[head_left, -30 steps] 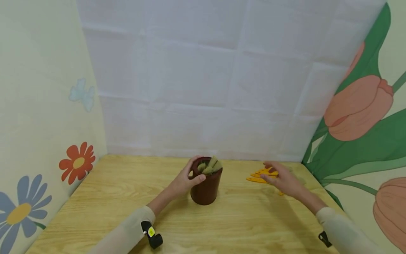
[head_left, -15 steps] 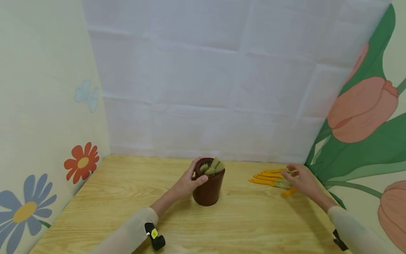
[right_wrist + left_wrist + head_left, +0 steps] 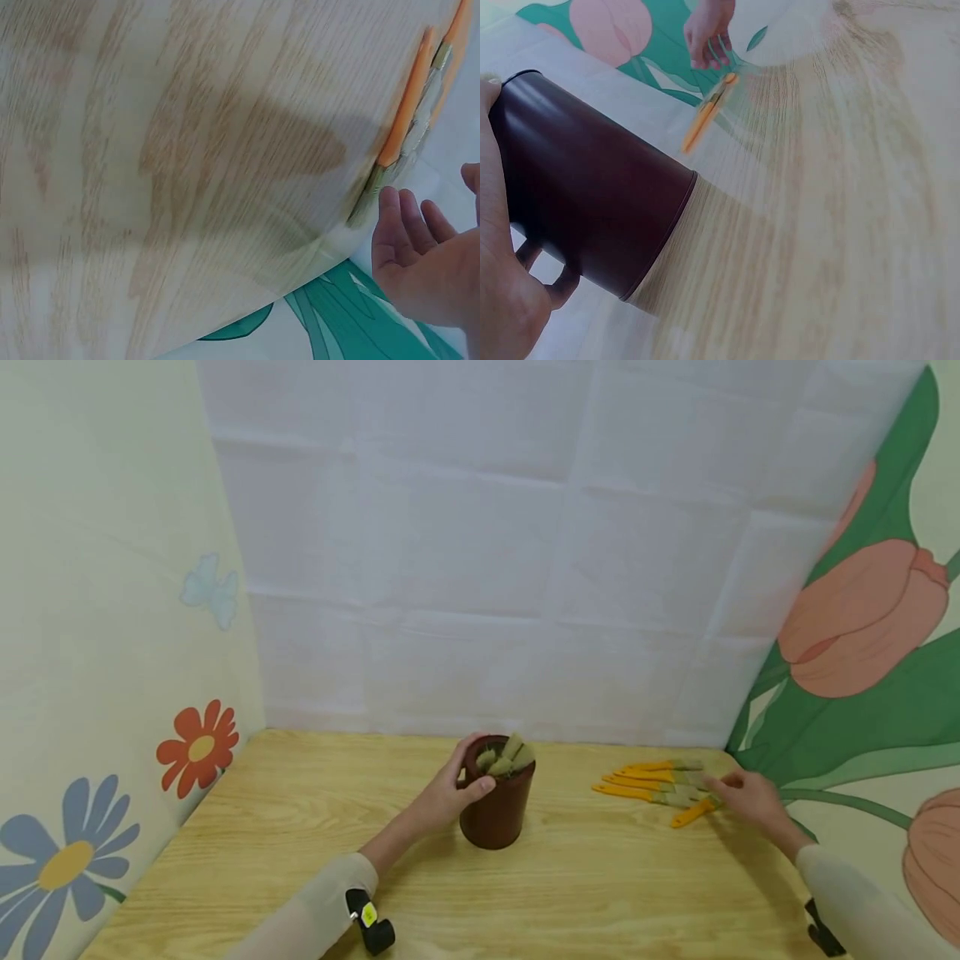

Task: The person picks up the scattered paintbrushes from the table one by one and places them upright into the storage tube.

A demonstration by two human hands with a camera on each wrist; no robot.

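Observation:
In the head view, my left hand [image 3: 442, 792] grips a dark brown cylindrical pot [image 3: 497, 814] around its rim, thumb on the near side. Several tan bristle-like tips [image 3: 506, 758] stick out of the pot's mouth. To the right lie several paintbrushes [image 3: 648, 774] with orange handles, bristles towards the right. One more paintbrush [image 3: 695, 812] lies at an angle in front of them. My right hand [image 3: 753, 802] hovers at the bristle ends. Its fingers [image 3: 394, 225] are loosely bent beside a brush's bristles in the right wrist view; whether they touch is unclear.
A wood-grain table [image 3: 570, 902] spans the work area. White cloth [image 3: 465, 568] hangs behind it. Flower-printed panels stand at the left [image 3: 67, 643] and right [image 3: 862, 727], the right one close to my right hand.
My right hand has moved right and slightly nearer, from over the orange handles to the bristle ends, uncovering the brushes. My left hand stays on the pot; the whole view has shifted slightly.

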